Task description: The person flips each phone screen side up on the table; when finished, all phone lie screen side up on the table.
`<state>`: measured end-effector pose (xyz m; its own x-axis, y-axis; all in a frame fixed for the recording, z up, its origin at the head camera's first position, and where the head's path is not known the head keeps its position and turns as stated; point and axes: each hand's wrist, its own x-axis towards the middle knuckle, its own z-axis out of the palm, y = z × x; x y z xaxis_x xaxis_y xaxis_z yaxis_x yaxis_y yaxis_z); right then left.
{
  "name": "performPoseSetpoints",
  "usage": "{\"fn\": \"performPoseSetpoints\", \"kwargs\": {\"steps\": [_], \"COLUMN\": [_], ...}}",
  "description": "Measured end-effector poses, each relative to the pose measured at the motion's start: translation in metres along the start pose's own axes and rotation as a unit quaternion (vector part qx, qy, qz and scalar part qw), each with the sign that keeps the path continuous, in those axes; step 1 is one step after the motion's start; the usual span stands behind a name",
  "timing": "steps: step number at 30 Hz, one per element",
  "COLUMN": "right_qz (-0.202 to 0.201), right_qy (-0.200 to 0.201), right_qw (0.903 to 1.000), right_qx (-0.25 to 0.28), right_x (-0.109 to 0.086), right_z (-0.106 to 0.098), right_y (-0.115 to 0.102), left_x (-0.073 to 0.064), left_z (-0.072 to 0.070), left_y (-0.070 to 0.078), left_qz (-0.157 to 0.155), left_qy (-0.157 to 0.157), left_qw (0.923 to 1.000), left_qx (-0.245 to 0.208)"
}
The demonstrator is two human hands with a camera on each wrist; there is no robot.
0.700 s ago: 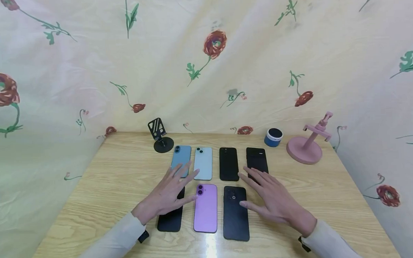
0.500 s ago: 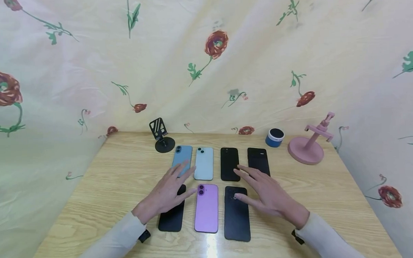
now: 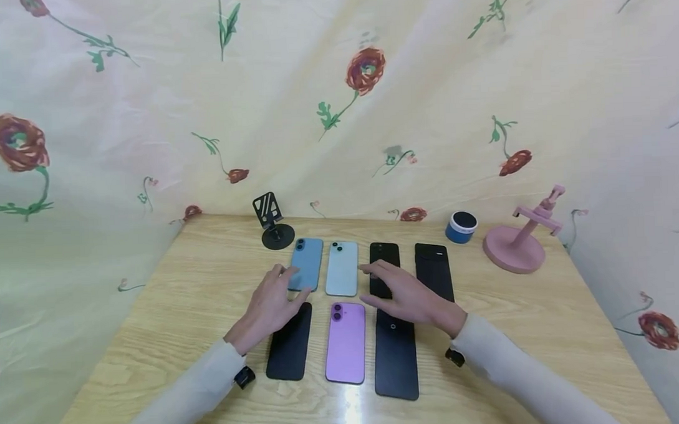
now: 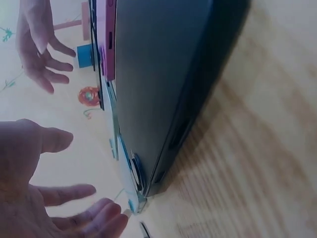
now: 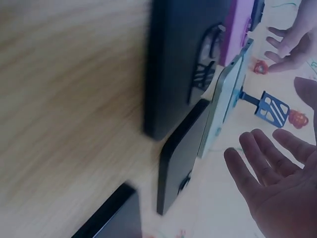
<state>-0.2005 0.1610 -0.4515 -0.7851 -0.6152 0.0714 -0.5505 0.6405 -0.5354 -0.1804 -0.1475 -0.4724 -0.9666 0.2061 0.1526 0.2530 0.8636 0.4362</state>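
Note:
Several phones lie face down in two rows on the wooden table. My left hand [image 3: 271, 305] hovers with bent, relaxed fingers over the gap between a blue phone [image 3: 312, 255] and a black phone [image 3: 288, 357]. In the left wrist view, nothing is in that hand [image 4: 22, 168]. Over the middle columns is my right hand [image 3: 410, 294], partly covering a black phone [image 3: 384, 251] behind it and the top of a dark phone [image 3: 396, 369] in front. Its spread fingers hold nothing in the right wrist view. Between the hands lie a light blue phone [image 3: 342, 271] and a purple phone [image 3: 345, 352].
Another black phone [image 3: 434, 271] ends the back row on the right. Behind stand a black phone stand [image 3: 277, 236], a small blue cylinder with a dark top [image 3: 460, 228] and a pink stand with a clamp [image 3: 513, 249]. Flowered cloth [image 3: 291, 114] hangs behind the table.
My right hand has moved left, from the right-hand phones to the middle. The left hand's fingers have bent and drawn back a little. The view has turned slightly right; the phones stay put.

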Motion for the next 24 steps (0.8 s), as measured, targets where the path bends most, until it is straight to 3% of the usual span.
{"fn": "performPoseSetpoints", "kwargs": {"steps": [5, 9, 17, 24], "right_qz": [-0.029, -0.027, 0.023, 0.080], "right_qy": [0.005, 0.009, 0.009, 0.020], "right_qw": [0.9975, 0.9950, 0.9933, 0.9874], "right_qx": [0.065, 0.096, 0.113, 0.135], "right_x": [0.029, 0.053, 0.095, 0.131], "right_z": [0.006, 0.010, 0.014, 0.020], "right_y": [0.002, 0.002, 0.000, 0.003], "left_x": [0.006, 0.011, 0.020, 0.026], "left_z": [0.000, 0.000, 0.001, 0.003], "left_y": [-0.002, -0.002, -0.005, -0.001], "left_qz": [-0.051, -0.087, -0.129, -0.139], "left_qy": [-0.028, -0.054, -0.093, -0.112], "left_qw": [0.9983, 0.9947, 0.9872, 0.9839], "left_qx": [0.005, 0.003, -0.012, 0.005]}}
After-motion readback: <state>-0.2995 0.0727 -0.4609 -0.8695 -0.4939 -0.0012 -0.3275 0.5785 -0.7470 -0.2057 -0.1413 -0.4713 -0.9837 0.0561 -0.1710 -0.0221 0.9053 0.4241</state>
